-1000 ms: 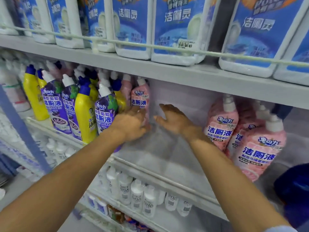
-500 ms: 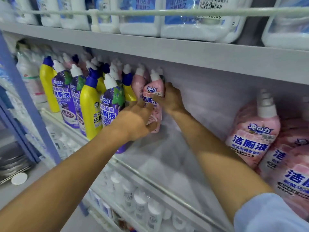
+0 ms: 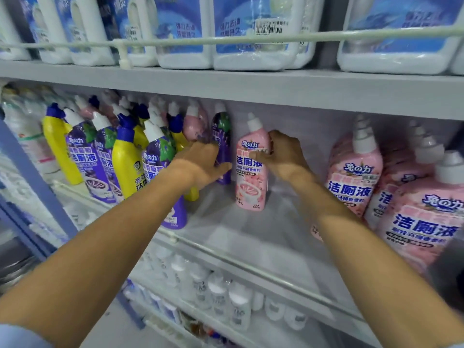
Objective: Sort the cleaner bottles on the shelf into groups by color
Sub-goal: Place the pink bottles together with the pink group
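Pink plastic cleaner bottle [image 3: 251, 172] with a white nozzle cap, upright on the grey middle shelf [image 3: 251, 237] near the centre of view. It stands apart from the mixed-colour cluster of bottles [image 3: 125, 162] at 9 o'clock and from the pink group [image 3: 356, 177] at 3 o'clock. The right hand [image 3: 282, 156] wraps the bottle's shoulder, thumb across the label. The left hand [image 3: 202, 164] lies against a purple bottle [image 3: 222, 144] at the pink one's 9 o'clock; whether its fingers close round it cannot be told. If full, the pink bottle should feel moderately heavy, stiff-walled, somewhat slick on its glossy sleeve, and tippy on its narrow base. A grip around the body just below the shoulder seems surest.
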The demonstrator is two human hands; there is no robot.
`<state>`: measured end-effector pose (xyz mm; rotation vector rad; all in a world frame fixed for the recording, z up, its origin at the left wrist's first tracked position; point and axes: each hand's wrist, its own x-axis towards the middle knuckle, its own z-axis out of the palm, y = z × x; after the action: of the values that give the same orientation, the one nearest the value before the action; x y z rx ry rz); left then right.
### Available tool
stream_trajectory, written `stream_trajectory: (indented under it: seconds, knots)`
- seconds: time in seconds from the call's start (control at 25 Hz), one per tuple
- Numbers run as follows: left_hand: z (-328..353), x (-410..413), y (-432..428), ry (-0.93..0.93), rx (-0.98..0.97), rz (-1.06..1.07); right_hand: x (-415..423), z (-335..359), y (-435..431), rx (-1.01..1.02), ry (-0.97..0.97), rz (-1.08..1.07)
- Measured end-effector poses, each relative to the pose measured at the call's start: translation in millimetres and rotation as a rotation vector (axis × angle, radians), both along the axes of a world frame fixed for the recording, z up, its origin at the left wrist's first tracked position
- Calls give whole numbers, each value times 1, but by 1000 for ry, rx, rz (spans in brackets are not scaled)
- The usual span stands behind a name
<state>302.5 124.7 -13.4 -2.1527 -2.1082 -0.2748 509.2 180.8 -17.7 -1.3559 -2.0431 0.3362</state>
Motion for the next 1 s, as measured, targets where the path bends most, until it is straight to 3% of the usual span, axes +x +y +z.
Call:
stream_trajectory:
  seconds: [0.32,0.6,1.0]
  knots:
    - [61,-24,48,18,142,147,32,-15,-20,47,32,-57]
    - [68,-27,70,-67,225,56,34,-20,-17,135,29,-43]
    - [60,-68,104,-69,121,161,34,-24,-16,126,120,0]
